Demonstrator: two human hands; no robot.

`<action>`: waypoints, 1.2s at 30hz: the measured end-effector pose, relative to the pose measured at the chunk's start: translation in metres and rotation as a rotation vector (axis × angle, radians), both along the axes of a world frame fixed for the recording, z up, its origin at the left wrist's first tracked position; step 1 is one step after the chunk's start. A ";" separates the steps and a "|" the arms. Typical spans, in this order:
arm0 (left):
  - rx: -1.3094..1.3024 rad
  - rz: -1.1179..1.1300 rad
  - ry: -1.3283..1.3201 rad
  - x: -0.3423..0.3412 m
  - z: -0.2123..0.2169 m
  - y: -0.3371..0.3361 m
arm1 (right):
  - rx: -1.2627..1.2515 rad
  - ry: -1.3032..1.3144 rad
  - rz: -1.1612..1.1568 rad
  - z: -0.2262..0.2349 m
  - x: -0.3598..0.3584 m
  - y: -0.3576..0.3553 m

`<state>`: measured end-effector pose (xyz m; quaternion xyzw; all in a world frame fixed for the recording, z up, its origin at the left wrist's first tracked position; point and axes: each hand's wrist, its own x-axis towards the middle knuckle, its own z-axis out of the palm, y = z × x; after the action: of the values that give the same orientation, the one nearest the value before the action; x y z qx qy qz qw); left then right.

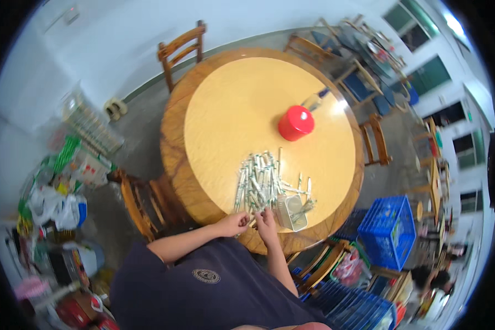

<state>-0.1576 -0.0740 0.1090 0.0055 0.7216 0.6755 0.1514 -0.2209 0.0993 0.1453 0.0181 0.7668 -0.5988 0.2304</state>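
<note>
Free tabletop (220, 110) far left, basket (283, 212) blocking right

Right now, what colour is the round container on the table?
The round container is red, seen best in the head view.

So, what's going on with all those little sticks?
A person's left hand and right hand are close together near the edge of a round, yellow-topped wooden table, by a loose pile of thin white-and-green sticks. The fingers look pinched, but what they hold is too small to tell. A pale rectangular plastic basket stands beside the right hand, and a red round container sits beyond the pile.
</note>
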 end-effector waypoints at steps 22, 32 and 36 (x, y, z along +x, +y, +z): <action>-0.780 -0.050 0.111 -0.069 -0.100 0.010 | 0.100 0.331 -0.444 0.065 -0.001 0.126; -0.732 0.036 0.153 -0.051 -0.114 0.000 | 0.133 0.536 -0.430 0.078 -0.036 0.118; -0.669 0.061 0.145 -0.050 -0.112 0.003 | 0.268 0.384 -0.353 0.045 -0.056 0.128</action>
<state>-0.2073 -0.0714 -0.0030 -0.0183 0.9118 0.4036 0.0729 -0.2773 0.2275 0.1899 0.0679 0.8537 -0.5154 -0.0312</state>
